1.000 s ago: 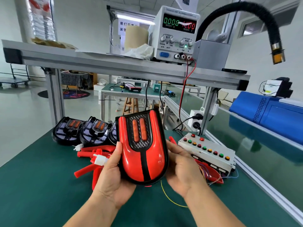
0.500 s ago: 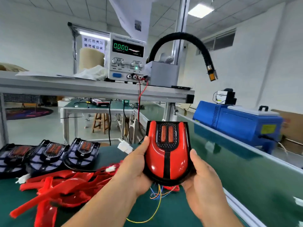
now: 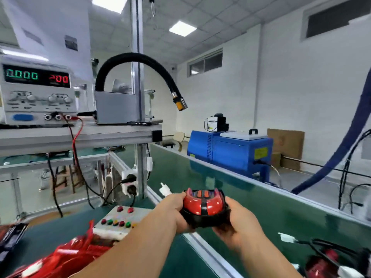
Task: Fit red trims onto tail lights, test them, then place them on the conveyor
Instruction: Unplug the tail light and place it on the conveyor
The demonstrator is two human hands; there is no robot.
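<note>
Tail light [image 3: 203, 206], gripped between left hand [image 3: 174, 210], right hand [image 3: 239, 221]

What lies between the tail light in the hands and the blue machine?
In the head view, only bare green conveyor belt and its far metal rail separate the tail light from the blue machine.

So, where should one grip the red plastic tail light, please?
Take the red plastic tail light by its black base rim, from both sides, as the left hand and right hand do: its domed top offers no edge.
</note>
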